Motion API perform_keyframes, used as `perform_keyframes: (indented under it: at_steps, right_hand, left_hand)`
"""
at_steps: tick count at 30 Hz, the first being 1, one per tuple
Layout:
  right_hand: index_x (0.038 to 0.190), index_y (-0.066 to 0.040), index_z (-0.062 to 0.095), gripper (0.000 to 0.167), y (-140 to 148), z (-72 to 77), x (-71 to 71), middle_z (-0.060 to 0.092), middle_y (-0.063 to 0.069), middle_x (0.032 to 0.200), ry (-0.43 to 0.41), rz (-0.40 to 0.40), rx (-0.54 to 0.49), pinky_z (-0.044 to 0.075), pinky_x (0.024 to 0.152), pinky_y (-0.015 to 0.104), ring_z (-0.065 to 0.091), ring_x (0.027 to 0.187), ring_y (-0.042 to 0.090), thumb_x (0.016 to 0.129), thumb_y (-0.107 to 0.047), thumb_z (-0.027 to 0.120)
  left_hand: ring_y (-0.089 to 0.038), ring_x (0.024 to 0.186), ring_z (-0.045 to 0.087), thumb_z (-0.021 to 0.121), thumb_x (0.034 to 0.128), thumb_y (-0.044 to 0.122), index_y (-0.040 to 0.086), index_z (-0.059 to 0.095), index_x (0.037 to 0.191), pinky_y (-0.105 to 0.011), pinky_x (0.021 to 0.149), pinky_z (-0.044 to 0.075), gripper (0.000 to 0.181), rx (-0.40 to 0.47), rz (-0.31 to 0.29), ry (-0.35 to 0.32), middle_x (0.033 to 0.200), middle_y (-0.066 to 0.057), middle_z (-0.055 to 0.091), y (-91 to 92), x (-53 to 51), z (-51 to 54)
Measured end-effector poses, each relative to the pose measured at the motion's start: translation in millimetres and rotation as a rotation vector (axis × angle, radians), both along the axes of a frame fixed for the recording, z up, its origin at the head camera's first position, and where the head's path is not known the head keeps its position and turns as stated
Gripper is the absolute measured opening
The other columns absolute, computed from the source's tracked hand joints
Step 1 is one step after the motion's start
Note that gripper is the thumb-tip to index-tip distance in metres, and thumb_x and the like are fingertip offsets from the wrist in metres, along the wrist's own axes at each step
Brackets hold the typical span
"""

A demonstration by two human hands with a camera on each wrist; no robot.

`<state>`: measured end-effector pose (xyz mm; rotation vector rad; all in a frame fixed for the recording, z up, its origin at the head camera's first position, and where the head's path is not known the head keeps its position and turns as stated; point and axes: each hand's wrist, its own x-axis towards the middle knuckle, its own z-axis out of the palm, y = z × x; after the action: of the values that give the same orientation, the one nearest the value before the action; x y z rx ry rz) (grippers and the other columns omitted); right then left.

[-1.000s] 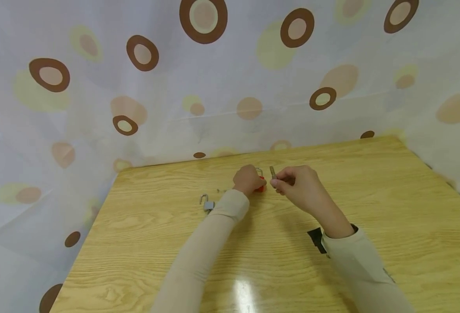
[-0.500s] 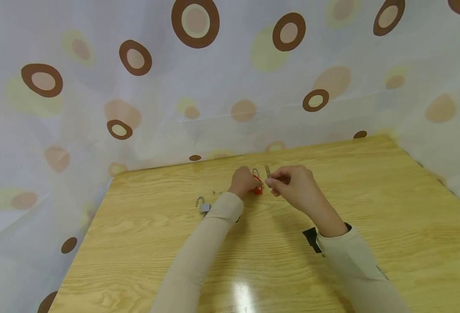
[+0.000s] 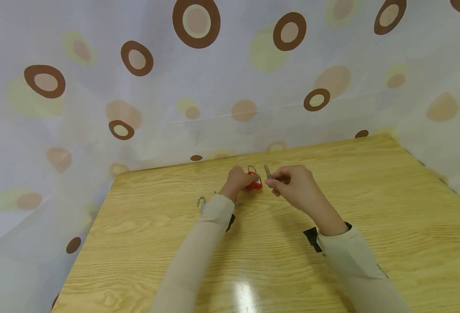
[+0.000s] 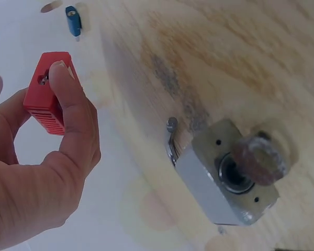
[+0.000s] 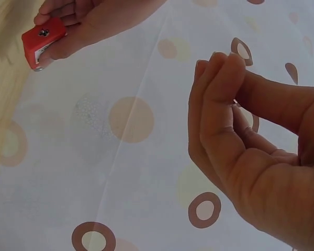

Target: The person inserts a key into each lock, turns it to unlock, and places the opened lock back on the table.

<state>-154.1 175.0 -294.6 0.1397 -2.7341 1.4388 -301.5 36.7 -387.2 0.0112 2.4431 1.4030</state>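
My left hand (image 3: 238,181) grips a red padlock (image 3: 255,180) by its body, with the metal shackle pointing up and away. In the left wrist view the keyhole face of the red padlock (image 4: 46,86) shows, and the thumb lies across it. To its right my right hand (image 3: 295,184) pinches a slim metal key (image 3: 267,171) between thumb and fingertips, its blade pointing up. The key and the red padlock are apart. In the right wrist view, the fingers of my right hand (image 5: 246,130) hide the key.
A grey padlock (image 4: 220,180), with a key standing in its keyhole, lies on the wooden table (image 3: 135,243), partly behind the left sleeve in the head view. A small blue thing (image 4: 73,21) lies farther off. A spotted cloth (image 3: 167,100) closes off the back and sides.
My left hand has drawn the red padlock slightly left, away from the key, and more of the padlock shows. My left sleeve covers more of the grey padlock. The right hand keeps its pinch.
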Motion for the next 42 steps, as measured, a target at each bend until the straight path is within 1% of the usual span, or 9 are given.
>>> perform_keyframes:
  at_steps: [2,5,11,14,18,21,28,34,42]
  right_hand:
    - [0.103,0.004,0.068,0.02,0,0.1,-0.2,0.069,0.01,0.084,0.001,-0.001,0.003,0.054,0.069,0.034,0.067,0.075,0.022,0.095,-0.013,0.063]
    - [0.102,0.004,0.068,0.019,1,-0.2,-0.9,0.07,0.01,0.084,0.009,-0.005,0.013,0.053,0.069,0.034,0.067,0.078,0.025,0.094,-0.013,0.063]
    - [0.101,0.002,0.069,0.018,3,-2.6,-1.5,0.069,0.008,0.083,0.005,-0.011,0.026,0.052,0.07,0.035,0.066,0.079,0.024,0.094,-0.014,0.063]
    - [0.102,0.002,0.069,0.019,3,-3.9,-2.4,0.07,0.009,0.085,0.002,-0.01,0.025,0.052,0.071,0.036,0.066,0.078,0.021,0.095,-0.014,0.063]
    - [0.103,0.004,0.069,0.019,3,-5.3,-3.7,0.07,0.011,0.088,0.004,-0.007,0.01,0.053,0.073,0.036,0.067,0.078,0.019,0.095,-0.012,0.062]
    - [0.103,0.004,0.069,0.019,2,-6.0,-3.7,0.071,0.012,0.09,0.005,-0.004,-0.004,0.054,0.073,0.036,0.068,0.078,0.02,0.094,-0.011,0.063]
    - [0.103,0.002,0.07,0.02,1,-6.1,-2.9,0.07,0.009,0.086,0.007,-0.002,-0.021,0.054,0.07,0.035,0.066,0.076,0.021,0.094,-0.015,0.064]
    - [0.1,0.001,0.07,0.018,-1,-6.6,-2.2,0.069,0.007,0.081,0.024,-0.003,-0.012,0.053,0.066,0.032,0.064,0.07,0.015,0.093,-0.015,0.065]
    - [0.099,0.0,0.071,0.018,-5,-4.5,-1.9,0.07,0.007,0.081,0.037,-0.018,-0.038,0.054,0.063,0.031,0.065,0.068,0.015,0.092,-0.016,0.066]
  left_hand:
    - [-0.021,0.054,0.066,0.069,0.0892,0.016,-0.012,0.053,0.116,-0.036,0.066,0.058,0.042,0.07,0.004,-0.026,0.094,-0.021,0.064,-2.7,2.9,1.1]
    - [-0.029,0.069,0.07,0.066,0.0916,0.017,-0.013,0.052,0.118,-0.039,0.073,0.057,0.042,0.161,0.0,-0.046,0.095,-0.021,0.066,-8.1,10.7,6.1]
    - [-0.036,0.088,0.069,0.061,0.0955,0.016,-0.013,0.054,0.12,-0.044,0.084,0.054,0.039,0.275,-0.008,-0.072,0.1,-0.024,0.067,-21.7,21.2,14.4]
    - [-0.034,0.087,0.069,0.06,0.0964,0.016,-0.012,0.056,0.119,-0.043,0.087,0.053,0.036,0.342,0.012,-0.087,0.101,-0.023,0.067,-27.8,24.0,15.6]
    - [-0.024,0.075,0.071,0.061,0.0958,0.017,-0.011,0.056,0.12,-0.039,0.085,0.054,0.037,0.43,0.042,-0.097,0.101,-0.022,0.068,-33.1,28.7,17.4]
    - [-0.017,0.07,0.07,0.062,0.0953,0.017,-0.011,0.056,0.122,-0.035,0.082,0.055,0.039,0.491,0.052,-0.096,0.103,-0.022,0.067,-35.7,34.0,20.8]
    - [-0.015,0.075,0.069,0.064,0.0944,0.02,-0.007,0.06,0.118,-0.037,0.084,0.054,0.036,0.548,0.052,-0.051,0.102,-0.017,0.067,-40.4,47.2,30.6]
    - [-0.016,0.078,0.068,0.065,0.0938,0.02,-0.006,0.061,0.118,-0.036,0.084,0.055,0.035,0.607,0.044,0.01,0.103,-0.017,0.067,-40.8,58.2,40.0]
    - [-0.019,0.082,0.068,0.069,0.0908,0.026,-0.003,0.066,0.113,-0.032,0.081,0.055,0.037,0.618,0.085,0.062,0.103,-0.014,0.068,-40.1,69.4,53.0]
